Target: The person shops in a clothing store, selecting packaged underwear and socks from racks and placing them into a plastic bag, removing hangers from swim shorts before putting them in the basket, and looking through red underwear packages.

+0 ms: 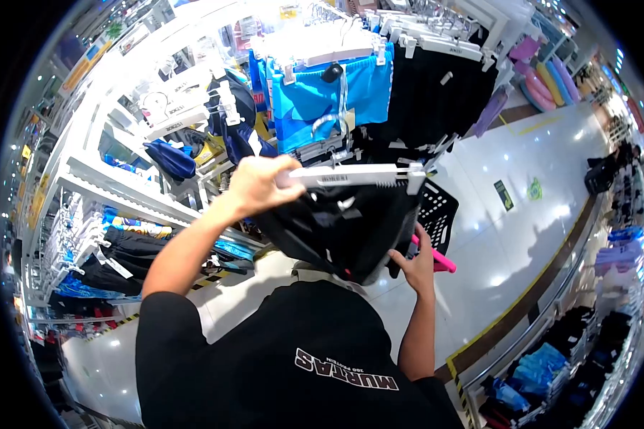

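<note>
My left hand [261,187] is closed around the left end of a white clip hanger [350,176]. Black shorts [336,225] hang from its clips in front of my chest. My right hand [416,266] is at the lower right edge of the shorts, its thumb on the near side of the fabric and its fingers partly hidden behind. Right beside those fingers runs the pink handle [444,264] of a black perforated basket [438,209]; whether the hand also touches that handle, I cannot tell.
Ahead, a white rack carries blue swim shorts [329,96] and black shorts [436,93] on hangers. More clothes [129,261] hang at left. A low display of folded clothes [537,372] stands at right, past the glossy floor [494,236].
</note>
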